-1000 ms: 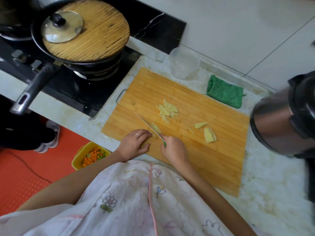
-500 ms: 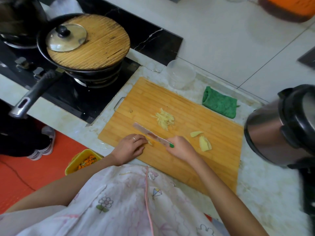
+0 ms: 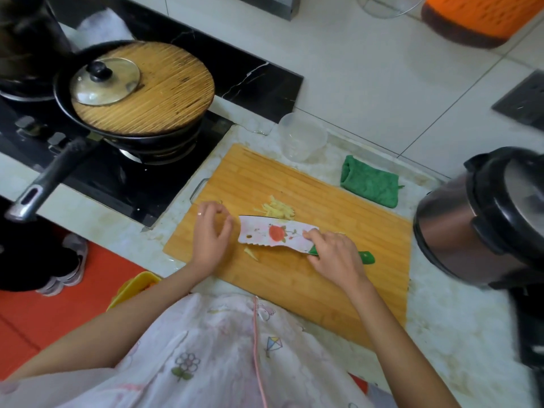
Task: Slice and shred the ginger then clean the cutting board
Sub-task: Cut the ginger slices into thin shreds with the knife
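The right hand (image 3: 335, 257) is wrapped around the green handle (image 3: 366, 257) of a knife (image 3: 273, 235), holding the blade flat-side up over the middle of the cutting board (image 3: 309, 278). The blade is white with a printed red fruit and some green leaves; no writing or brand on it can be read. The left hand (image 3: 210, 237) hovers just off the blade's tip with its fingers spread and loosely curled, gripping nothing; a ring sits on one finger. The shredded ginger (image 3: 278, 209) lies in a small pale heap on the board, just beyond the far edge of the blade. A few more pale slivers (image 3: 251, 253) lie on the board under the near edge of the blade, between the two hands. The board rests on a marbled counter (image 3: 441, 334). Past its far edge stand a clear plastic tub (image 3: 301, 136) and, to the right of that, a folded green cloth (image 3: 369, 182). On the stove (image 3: 123, 178) to the left sits a black pan (image 3: 141, 136) covered by a round wooden board with a small glass lid (image 3: 104, 82) on top. A steel pot (image 3: 482, 219) with a black lid stands to the right of the cutting board. No labels are legible on any of them.
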Motion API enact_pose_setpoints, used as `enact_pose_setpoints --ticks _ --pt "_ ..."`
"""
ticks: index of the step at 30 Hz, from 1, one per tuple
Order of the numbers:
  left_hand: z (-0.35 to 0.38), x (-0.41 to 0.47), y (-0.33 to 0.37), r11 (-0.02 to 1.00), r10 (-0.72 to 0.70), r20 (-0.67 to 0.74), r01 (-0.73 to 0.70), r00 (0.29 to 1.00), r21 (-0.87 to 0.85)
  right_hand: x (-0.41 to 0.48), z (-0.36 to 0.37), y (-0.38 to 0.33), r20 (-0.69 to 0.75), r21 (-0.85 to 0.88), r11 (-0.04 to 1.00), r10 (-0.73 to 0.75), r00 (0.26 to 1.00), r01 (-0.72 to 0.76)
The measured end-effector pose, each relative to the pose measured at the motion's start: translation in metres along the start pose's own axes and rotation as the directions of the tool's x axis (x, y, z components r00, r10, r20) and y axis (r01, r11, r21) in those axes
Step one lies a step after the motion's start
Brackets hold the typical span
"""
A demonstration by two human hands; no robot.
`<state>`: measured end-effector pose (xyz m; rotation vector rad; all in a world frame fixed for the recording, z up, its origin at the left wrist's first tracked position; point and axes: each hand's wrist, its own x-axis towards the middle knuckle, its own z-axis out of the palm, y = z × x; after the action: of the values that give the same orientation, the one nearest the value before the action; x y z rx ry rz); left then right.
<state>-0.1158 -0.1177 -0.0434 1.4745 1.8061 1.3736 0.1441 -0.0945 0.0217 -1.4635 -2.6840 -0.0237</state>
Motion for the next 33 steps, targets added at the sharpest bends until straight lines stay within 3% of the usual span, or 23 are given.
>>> enact_pose_setpoints --ticks 2,4,7,9,17,21,25,28,33 --pt "0.005 0.023 0.017 0.999 0.035 0.095 -0.032 0.995 -0.034 -0.005 -0.002 0.002 -0.064 -0.035 0.998 -0.049 0.997 0.047" --pt "0.014 0.043 0.034 0.994 0.097 0.377 -0.070 0.921 -0.086 -0.006 -0.006 0.003 -0.126 -0.061 0.995 -0.092 0.988 0.085" --pt "0.029 0.061 0.055 0.998 0.066 0.769 -0.038 0.636 -0.054 -0.009 -0.009 0.003 -0.170 -0.108 0.986 -0.145 0.975 0.128" --pt "0.039 0.066 0.060 0.997 0.055 0.848 -0.069 0.526 -0.022 -0.012 -0.010 0.003 -0.175 -0.117 0.984 -0.156 0.972 0.136" --pt "0.056 0.070 0.053 0.994 0.057 0.800 0.045 0.598 -0.104 -0.033 -0.004 0.007 -0.179 -0.090 0.993 -0.097 0.979 0.082" --pt "0.059 0.082 0.044 0.981 -0.084 0.742 0.186 0.665 -0.055 -0.042 -0.002 0.014 -0.188 -0.050 0.999 -0.008 0.982 -0.001" --pt "0.063 0.093 0.043 0.997 -0.064 0.759 0.077 0.648 0.019 -0.044 -0.004 0.015 -0.196 -0.006 0.998 0.055 0.979 -0.057" --pt "0.067 0.096 0.043 0.995 -0.097 0.754 0.066 0.649 0.071 -0.048 0.001 0.014 -0.206 0.101 0.983 0.168 0.964 -0.150" --pt "0.066 0.099 0.041 0.979 -0.205 0.602 0.159 0.772 0.129 -0.059 0.012 -0.004 -0.217 0.402 0.845 0.462 0.860 -0.353"
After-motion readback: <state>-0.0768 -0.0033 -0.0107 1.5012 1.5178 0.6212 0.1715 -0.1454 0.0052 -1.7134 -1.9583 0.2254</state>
